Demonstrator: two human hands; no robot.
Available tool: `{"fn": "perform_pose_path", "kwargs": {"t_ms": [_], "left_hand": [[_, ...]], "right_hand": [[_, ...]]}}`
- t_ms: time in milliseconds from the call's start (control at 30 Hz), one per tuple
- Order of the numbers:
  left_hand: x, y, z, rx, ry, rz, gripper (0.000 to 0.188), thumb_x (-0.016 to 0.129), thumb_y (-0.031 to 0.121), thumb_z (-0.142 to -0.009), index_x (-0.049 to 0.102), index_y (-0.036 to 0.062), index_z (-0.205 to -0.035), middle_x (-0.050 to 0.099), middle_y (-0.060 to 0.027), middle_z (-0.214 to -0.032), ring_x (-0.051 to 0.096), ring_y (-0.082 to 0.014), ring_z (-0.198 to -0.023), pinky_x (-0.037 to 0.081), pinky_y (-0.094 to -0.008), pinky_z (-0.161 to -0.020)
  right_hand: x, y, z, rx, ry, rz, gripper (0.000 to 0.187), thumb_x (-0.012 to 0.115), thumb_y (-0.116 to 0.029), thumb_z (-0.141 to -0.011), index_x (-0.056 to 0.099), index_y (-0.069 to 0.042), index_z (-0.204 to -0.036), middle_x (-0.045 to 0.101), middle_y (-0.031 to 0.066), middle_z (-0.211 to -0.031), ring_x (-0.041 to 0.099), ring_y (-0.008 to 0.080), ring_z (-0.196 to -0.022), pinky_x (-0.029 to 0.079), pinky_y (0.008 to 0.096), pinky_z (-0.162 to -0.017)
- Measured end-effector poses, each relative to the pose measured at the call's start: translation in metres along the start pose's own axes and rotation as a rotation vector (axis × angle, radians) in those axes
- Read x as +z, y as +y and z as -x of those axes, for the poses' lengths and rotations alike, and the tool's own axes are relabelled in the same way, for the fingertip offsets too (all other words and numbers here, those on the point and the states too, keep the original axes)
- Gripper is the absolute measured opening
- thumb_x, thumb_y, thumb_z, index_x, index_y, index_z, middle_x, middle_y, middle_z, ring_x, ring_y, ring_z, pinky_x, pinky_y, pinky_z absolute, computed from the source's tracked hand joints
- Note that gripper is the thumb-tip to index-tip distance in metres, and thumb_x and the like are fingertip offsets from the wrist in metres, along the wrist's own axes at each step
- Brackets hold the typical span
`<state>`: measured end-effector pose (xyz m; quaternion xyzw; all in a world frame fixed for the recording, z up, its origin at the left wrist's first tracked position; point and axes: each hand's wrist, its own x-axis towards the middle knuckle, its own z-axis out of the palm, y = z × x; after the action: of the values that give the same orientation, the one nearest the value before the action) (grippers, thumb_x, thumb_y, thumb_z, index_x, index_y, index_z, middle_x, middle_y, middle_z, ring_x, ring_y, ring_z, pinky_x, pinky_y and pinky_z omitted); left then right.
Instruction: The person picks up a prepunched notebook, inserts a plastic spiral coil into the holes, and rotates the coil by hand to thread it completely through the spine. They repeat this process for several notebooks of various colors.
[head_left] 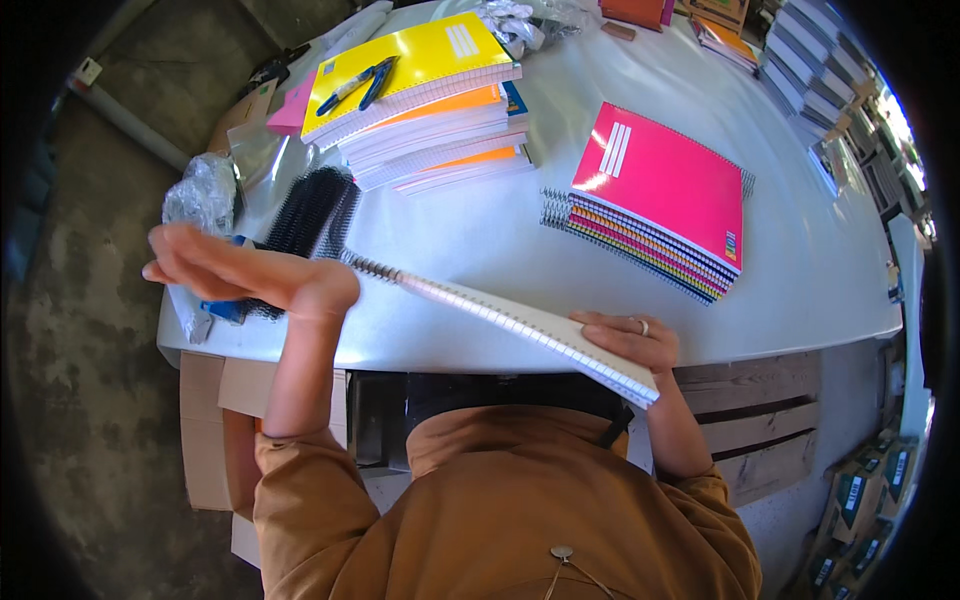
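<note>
My right hand (632, 340) grips a squared-paper notebook (530, 322) near its right end, fingers on top. The notebook is tilted edge-up above the front of the table. A dark spiral coil (372, 266) sticks out past its left end, close to the wrist of my left hand (235, 268). That hand is open, its fingers stretched out to the left and slightly blurred. Whether it touches the coil I cannot tell. Behind it lies a bundle of black spiral coils (308, 215). A blue object (222, 310) shows partly beneath the left hand.
At the back left, a notebook stack has a yellow cover (420, 65) on top, bearing blue-handled pliers (360, 85). A pink-covered stack of spiral notebooks (660, 185) stands to the right. Crumpled clear plastic (200, 190) lies at the left edge. A cardboard box (205, 430) sits below the table.
</note>
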<state>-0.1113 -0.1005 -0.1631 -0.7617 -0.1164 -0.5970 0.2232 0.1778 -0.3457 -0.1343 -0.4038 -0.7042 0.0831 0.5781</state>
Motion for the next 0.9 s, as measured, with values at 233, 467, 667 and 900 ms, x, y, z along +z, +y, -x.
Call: {"fn": "perform_pose_path", "kwargs": {"t_ms": [233, 467, 667, 900], "left_hand": [[-0.001, 0.074, -0.019, 0.09, -0.325, 0.265, 0.108, 0.045, 0.074, -0.075, 0.016, -0.0091, -0.138, 0.008, -0.0257, -0.146, 0.009, -0.0383, -0.135, 0.004, -0.0526, -0.108], [-0.001, 0.081, 0.016, 0.095, -0.155, 0.078, 0.1, 0.023, 0.071, -0.084, 0.019, -0.0176, -0.132, 0.026, -0.0343, -0.135, 0.022, -0.0417, -0.13, 0.01, -0.0497, -0.108], [0.009, 0.111, -0.013, 0.017, -0.303, 0.126, 0.106, 0.021, 0.075, -0.082, 0.02, -0.0199, -0.128, 0.022, -0.0383, -0.135, 0.017, -0.0526, -0.127, 0.007, -0.0616, -0.104], [0.011, 0.085, -0.013, 0.047, -0.149, 0.131, 0.106, 0.042, 0.078, -0.071, 0.028, -0.0055, -0.134, 0.021, -0.0221, -0.143, 0.016, -0.0435, -0.132, 0.003, -0.0604, -0.105]], "right_hand": [[0.002, 0.003, -0.004, -0.156, -0.033, 0.009, 0.031, 0.071, -0.012, -0.071, 0.067, 0.003, -0.098, 0.066, 0.019, -0.098, 0.066, 0.0264, -0.087, 0.052, 0.0308, -0.076], [0.005, 0.004, -0.004, -0.122, -0.005, 0.044, 0.032, 0.07, -0.012, -0.071, 0.066, 0.003, -0.099, 0.066, 0.019, -0.097, 0.067, 0.0263, -0.082, 0.053, 0.0321, -0.073], [0.012, -0.004, -0.01, -0.153, -0.003, 0.109, 0.033, 0.071, -0.01, -0.07, 0.065, 0.003, -0.1, 0.066, 0.0188, -0.095, 0.067, 0.0267, -0.08, 0.054, 0.0314, -0.07], [0.009, -0.004, -0.008, -0.17, -0.059, 0.075, 0.035, 0.07, -0.008, -0.07, 0.064, 0.003, -0.103, 0.066, 0.0167, -0.097, 0.067, 0.025, -0.082, 0.053, 0.0308, -0.071]]}}
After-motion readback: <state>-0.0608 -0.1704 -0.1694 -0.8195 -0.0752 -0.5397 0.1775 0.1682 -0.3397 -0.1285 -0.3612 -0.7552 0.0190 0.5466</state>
